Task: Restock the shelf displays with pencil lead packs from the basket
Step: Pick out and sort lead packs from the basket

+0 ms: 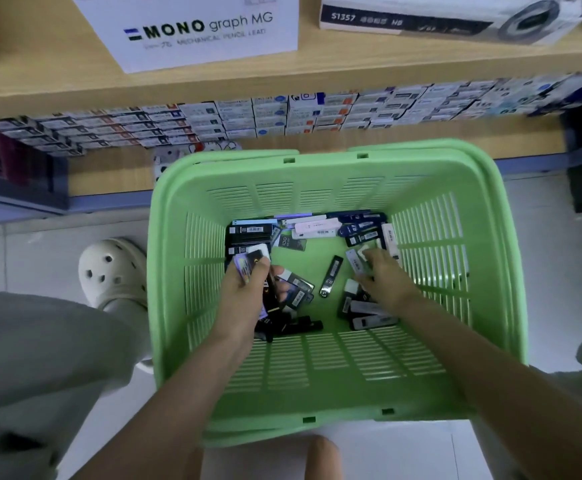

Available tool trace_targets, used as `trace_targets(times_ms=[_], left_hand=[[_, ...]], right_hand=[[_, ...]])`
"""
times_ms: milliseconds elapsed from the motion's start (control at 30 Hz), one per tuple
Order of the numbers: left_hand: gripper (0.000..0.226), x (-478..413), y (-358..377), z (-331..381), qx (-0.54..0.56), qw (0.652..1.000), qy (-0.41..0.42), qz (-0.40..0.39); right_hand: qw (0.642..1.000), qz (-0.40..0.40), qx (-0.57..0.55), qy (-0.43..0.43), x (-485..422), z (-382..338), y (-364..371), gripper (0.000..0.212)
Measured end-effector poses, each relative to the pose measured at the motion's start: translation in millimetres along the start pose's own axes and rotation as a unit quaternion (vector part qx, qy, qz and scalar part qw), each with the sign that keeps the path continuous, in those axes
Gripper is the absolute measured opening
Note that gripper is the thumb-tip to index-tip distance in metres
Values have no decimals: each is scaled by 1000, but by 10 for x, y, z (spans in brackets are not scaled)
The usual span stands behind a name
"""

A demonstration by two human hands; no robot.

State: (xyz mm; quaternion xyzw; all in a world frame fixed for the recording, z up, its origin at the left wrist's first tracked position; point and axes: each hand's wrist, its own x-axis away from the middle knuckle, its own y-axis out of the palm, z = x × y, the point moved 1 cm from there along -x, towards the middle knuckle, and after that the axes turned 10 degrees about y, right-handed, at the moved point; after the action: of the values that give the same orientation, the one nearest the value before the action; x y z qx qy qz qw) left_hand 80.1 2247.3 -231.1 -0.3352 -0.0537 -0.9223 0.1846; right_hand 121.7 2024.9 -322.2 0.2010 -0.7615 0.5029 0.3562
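A green plastic basket stands on the floor below me, with several pencil lead packs scattered across its bottom. My left hand is down inside the basket on the left and grips a small bunch of packs, black and purple ones. My right hand is inside on the right, fingertips pinching a pale pack in the pile. Above the basket, the shelf display shows rows of stacked lead packs.
A white MONO graph MG box and another carton sit on the wooden upper shelf. My foot in a pale clog is left of the basket on the tiled floor. Dark display stands flank the shelf at both sides.
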Motion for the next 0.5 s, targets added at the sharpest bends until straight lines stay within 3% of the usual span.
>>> trace_targets(times_ms=[200, 333, 500], left_hand=[[17, -8, -42, -7, -61, 998, 20, -12], [23, -27, -54, 25, -69, 998, 6, -10], [14, -69, -59, 90, -57, 998, 8, -3]], right_hand=[[994, 27, 95, 39, -189, -15, 234, 53], [996, -3, -18, 93, -289, -129, 296, 37], [994, -38, -96, 24, -251, -341, 432, 26]])
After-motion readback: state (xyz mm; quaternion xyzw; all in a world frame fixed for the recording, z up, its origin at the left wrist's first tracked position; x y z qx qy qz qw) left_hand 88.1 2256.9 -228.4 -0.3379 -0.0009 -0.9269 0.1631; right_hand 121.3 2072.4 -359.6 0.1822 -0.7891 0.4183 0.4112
